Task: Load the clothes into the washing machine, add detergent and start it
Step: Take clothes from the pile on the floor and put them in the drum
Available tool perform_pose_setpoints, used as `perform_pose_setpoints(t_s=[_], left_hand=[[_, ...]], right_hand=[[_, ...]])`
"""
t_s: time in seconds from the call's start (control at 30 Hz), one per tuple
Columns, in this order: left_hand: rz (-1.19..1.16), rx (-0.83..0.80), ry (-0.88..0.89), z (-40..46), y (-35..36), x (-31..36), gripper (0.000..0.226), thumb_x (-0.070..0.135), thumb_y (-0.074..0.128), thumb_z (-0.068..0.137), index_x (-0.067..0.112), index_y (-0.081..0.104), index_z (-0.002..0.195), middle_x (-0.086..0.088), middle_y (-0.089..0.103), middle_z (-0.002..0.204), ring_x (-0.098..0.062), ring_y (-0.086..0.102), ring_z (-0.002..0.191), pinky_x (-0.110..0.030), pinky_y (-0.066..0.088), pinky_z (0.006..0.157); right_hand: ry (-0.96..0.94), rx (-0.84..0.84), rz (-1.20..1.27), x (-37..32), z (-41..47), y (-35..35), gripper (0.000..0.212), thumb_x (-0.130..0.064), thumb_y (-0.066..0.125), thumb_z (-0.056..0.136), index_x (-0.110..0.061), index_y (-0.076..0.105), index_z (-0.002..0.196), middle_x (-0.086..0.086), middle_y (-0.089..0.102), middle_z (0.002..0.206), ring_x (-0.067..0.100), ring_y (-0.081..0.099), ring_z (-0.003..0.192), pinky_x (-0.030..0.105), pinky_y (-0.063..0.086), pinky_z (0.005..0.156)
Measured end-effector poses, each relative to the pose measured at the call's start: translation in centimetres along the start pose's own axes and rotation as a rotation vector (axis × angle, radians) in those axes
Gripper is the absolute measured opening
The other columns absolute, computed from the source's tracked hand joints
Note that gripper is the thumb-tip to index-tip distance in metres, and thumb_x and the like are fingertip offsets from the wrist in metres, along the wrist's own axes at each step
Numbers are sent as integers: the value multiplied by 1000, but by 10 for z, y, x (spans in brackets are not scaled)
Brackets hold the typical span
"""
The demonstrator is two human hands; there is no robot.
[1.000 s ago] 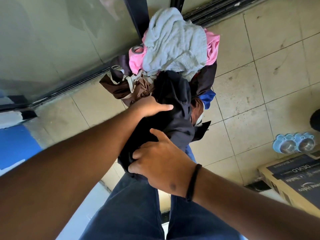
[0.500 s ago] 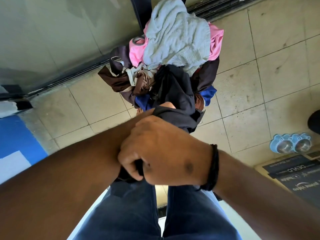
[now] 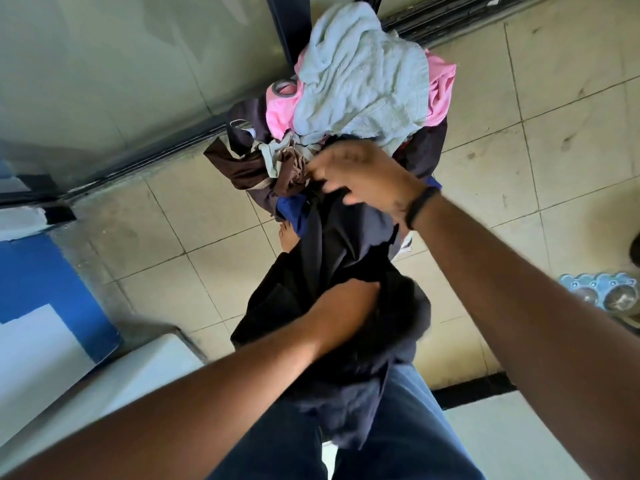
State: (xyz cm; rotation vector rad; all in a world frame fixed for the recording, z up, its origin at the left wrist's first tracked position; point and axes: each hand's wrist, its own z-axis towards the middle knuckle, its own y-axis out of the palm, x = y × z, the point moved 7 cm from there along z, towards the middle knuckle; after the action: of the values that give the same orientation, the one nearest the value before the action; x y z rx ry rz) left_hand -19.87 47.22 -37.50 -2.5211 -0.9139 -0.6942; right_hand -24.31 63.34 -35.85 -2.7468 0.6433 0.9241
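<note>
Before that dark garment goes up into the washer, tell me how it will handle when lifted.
The dark garment will probably be floppy: it sags in folds between the right hand and the left hand. It looks long, so its end may trail or snag on the clothes pile. It seems light, thin cloth, not slippery.

I see bare beige tiled floor (image 3: 571, 140) open to the right of the heaped pile of mixed clothes (image 3: 360, 84). The glass sliding door (image 3: 121, 81) closes the far left, and a white appliance top (image 3: 114, 375) blocks the near left. A pale blue double pet bowl (image 3: 602, 294) sits at the right edge.
</note>
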Motion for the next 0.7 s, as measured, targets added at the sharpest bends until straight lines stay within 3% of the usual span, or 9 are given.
perform_pose_setpoints(t_s=[0.07,0.13,0.17,0.33,0.4,0.47,0.57,0.63,0.7], left_hand=[[-37,35,74,-24,-9,27,8,20,57,94,22,57,86,-2,67,91,-28,66,96,-33,46,73],[-81,140,119,-40,-19,36,13,31,59,94,22,55,87,4,65,90,-22,64,88,-35,49,71],[-103,205,122,-45,-23,35,13,34,58,95,22,56,90,5,64,93,-20,63,88,-38,50,74],[-234,596,117,-50,-72,-3,11,31,55,94,23,62,95,4,62,92,-21,62,89,-37,48,77],[-272,696,30,-45,-95,-36,8,25,59,95,19,64,95,1,64,89,-23,62,86,-37,47,75],[-308,738,-89,-35,-114,-70,9,22,59,97,15,65,95,-1,67,88,-26,63,87,-39,48,76],[-303,692,-247,-16,-131,-111,28,31,54,101,11,64,83,-9,69,85,-33,64,90,-41,46,78],[-293,682,-319,-6,-137,-127,42,43,44,103,14,59,76,-16,70,87,-39,64,91,-42,45,77],[-356,654,-386,4,-138,-135,48,54,38,100,15,64,90,-19,70,99,-40,62,96,-40,45,79]], right_hand=[[88,268,-384,27,32,-19,66,-35,63,89,-18,36,147,15,42,147,36,44,132,50,42,105],[249,300,-615,55,50,-24,91,-30,66,86,-26,8,155,15,23,157,40,31,139,59,34,107],[302,288,-635,68,57,-24,91,-22,64,85,-24,6,156,15,29,155,40,36,136,61,32,106],[295,257,-598,94,60,-16,30,-13,52,90,-12,61,119,16,62,126,39,59,114,50,43,104],[190,220,-533,89,57,-4,19,-13,50,90,-12,68,99,17,67,110,39,63,104,36,50,87],[65,172,-493,75,47,10,20,-10,47,91,-15,66,85,14,68,100,36,62,96,33,47,76],[-203,115,-509,38,14,42,30,-9,46,90,-7,71,106,14,71,112,33,63,105,38,50,89],[-368,30,-500,18,-12,68,33,-15,44,84,-6,72,97,11,73,98,30,66,93,39,51,83],[-407,-165,-504,6,-32,95,31,-19,43,79,-7,70,86,5,72,85,23,65,79,38,52,77]])
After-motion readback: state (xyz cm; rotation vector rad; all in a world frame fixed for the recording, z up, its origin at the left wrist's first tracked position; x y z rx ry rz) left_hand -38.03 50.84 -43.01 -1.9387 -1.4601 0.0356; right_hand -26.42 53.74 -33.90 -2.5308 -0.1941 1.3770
